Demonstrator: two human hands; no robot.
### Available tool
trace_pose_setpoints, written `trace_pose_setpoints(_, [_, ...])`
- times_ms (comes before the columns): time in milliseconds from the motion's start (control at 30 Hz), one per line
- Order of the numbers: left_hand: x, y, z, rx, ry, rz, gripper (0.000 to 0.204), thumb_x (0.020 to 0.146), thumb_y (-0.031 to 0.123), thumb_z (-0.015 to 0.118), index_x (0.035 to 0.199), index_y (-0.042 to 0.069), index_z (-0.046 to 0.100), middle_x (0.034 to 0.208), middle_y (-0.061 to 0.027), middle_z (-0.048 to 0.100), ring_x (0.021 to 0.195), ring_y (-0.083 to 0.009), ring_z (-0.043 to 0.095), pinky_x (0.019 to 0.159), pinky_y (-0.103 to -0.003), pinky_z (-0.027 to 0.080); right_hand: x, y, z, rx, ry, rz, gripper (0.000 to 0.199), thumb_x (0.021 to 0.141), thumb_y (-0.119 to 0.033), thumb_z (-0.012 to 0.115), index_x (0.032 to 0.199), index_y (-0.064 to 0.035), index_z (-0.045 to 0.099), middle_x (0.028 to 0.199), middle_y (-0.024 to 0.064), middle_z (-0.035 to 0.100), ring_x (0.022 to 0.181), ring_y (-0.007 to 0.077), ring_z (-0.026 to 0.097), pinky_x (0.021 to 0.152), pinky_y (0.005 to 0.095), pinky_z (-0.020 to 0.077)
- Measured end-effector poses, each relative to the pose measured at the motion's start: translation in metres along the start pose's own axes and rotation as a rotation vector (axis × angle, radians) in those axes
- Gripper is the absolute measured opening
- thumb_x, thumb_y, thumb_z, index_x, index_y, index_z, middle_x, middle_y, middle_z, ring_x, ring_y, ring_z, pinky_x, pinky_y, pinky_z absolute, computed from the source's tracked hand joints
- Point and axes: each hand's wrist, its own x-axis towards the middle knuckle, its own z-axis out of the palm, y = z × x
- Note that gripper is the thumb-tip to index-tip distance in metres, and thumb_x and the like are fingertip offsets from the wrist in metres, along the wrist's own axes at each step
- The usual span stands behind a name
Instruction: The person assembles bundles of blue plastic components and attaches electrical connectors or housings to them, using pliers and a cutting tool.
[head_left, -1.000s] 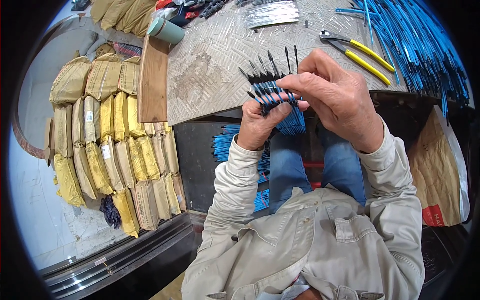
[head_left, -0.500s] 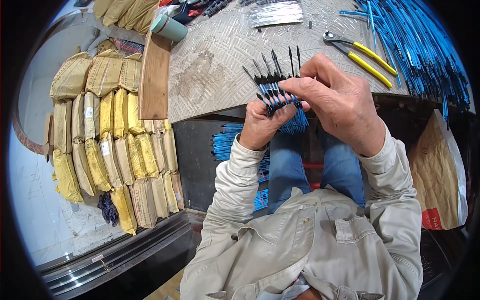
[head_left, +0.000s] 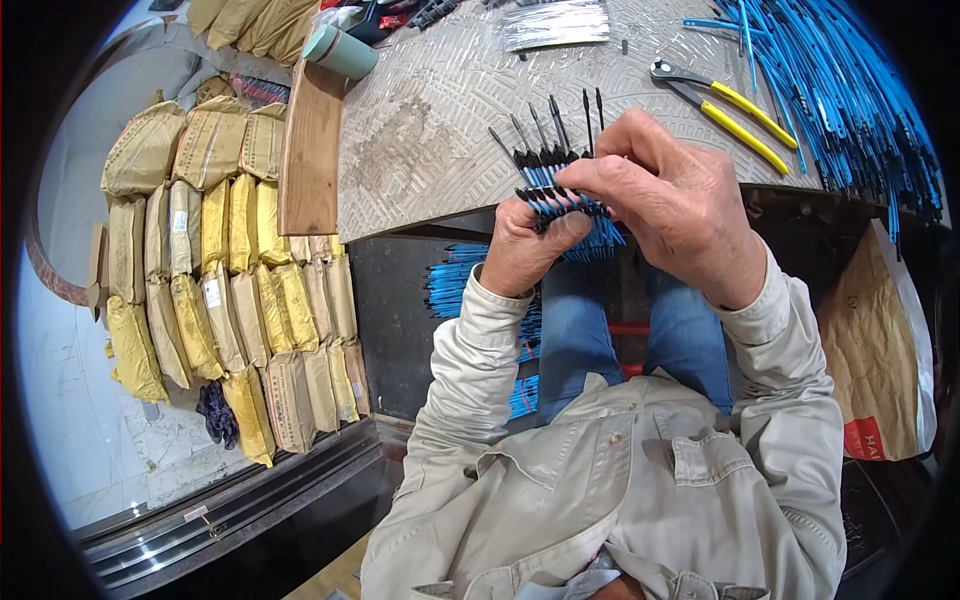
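A bundle of slim blue strips with black pointed ends [head_left: 545, 178] is held above my lap, just off the table's near edge. My left hand [head_left: 525, 245] is closed around its lower part, thumb across the strips. My right hand [head_left: 675, 210] is closed at the bundle's right side, thumb and forefinger pressed on the strips near their black parts. The black tips fan out upward, and the blue lower ends hang beneath my hands. My right fingertips are partly hidden behind the hand.
On the patterned table [head_left: 430, 120] lie yellow-handled pliers [head_left: 745, 128], a large heap of blue strips [head_left: 860, 100], a packet of silvery ties [head_left: 555, 25] and a pale green cup [head_left: 340, 52]. More blue strips [head_left: 455, 285] sit under the table. Stacked wrapped packages [head_left: 230, 270] stand left, a paper bag [head_left: 870, 340] right.
My right thumb and the bundle have shifted slightly, and the strips lean a little differently. Both hands keep their hold.
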Motion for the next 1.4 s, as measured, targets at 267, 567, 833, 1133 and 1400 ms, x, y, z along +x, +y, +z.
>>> trace_pose_setpoints(267, [0.000, -0.003, -0.004, -0.005, -0.021, 0.020, 0.019, 0.081, 0.016, 0.067, 0.094, 0.002, 0.064, 0.086, 0.0007, 0.062, 0.077, -0.0060, 0.054, 0.069, -0.021, 0.045, -0.001, 0.006, 0.003, 0.082, -0.050, -0.016, 0.023, 0.071, 0.001, 0.064, 0.093, -0.0034, 0.060, 0.078, 0.0096, 0.052, 0.063, 0.0201, 0.056, 0.051, 0.0273, 0.0442])
trace_pose_setpoints(567, [0.000, -0.007, -0.006, 0.021, -0.013, 0.030, 0.025, 0.079, 0.020, 0.070, 0.094, 0.001, 0.063, 0.088, 0.0005, 0.061, 0.080, -0.0069, 0.054, 0.071, -0.022, 0.045, -0.001, 0.003, 0.004, 0.113, -0.034, 0.000, 0.021, 0.074, 0.001, 0.062, 0.094, -0.0027, 0.057, 0.082, 0.0110, 0.052, 0.067, 0.0234, 0.057, 0.054, 0.0293, 0.0454])
trace_pose_setpoints(833, [-0.003, -0.009, -0.006, 0.062, 0.025, 0.014, 0.025, 0.077, 0.017, 0.072, 0.094, 0.002, 0.063, 0.089, -0.0001, 0.061, 0.081, -0.0075, 0.054, 0.072, -0.023, 0.046, 0.003, -0.002, -0.002, -0.003, -0.091, -0.043, 0.022, 0.073, 0.003, 0.060, 0.094, -0.0026, 0.056, 0.083, 0.0114, 0.051, 0.065, 0.0230, 0.057, 0.053, 0.0297, 0.0453])
trace_pose_setpoints(1133, [0.000, -0.006, -0.003, 0.018, 0.009, 0.020, 0.025, 0.074, 0.013, 0.074, 0.094, 0.002, 0.063, 0.086, 0.0007, 0.061, 0.079, -0.0072, 0.054, 0.069, -0.023, 0.046, -0.001, 0.005, 0.001, 0.070, -0.040, -0.051, 0.022, 0.072, 0.003, 0.060, 0.093, -0.0019, 0.057, 0.082, 0.0117, 0.051, 0.063, 0.0230, 0.056, 0.052, 0.0298, 0.0446])
trace_pose_setpoints(1400, [0.001, -0.008, -0.001, 0.111, 0.016, 0.017, 0.021, 0.073, 0.011, 0.074, 0.090, 0.001, 0.064, 0.084, 0.0014, 0.061, 0.074, -0.0048, 0.054, 0.065, -0.021, 0.046, 0.000, -0.001, -0.002, 0.051, -0.089, -0.024, 0.019, 0.075, 0.002, 0.059, 0.093, -0.0019, 0.057, 0.081, 0.0118, 0.050, 0.067, 0.0239, 0.056, 0.055, 0.0305, 0.0446])
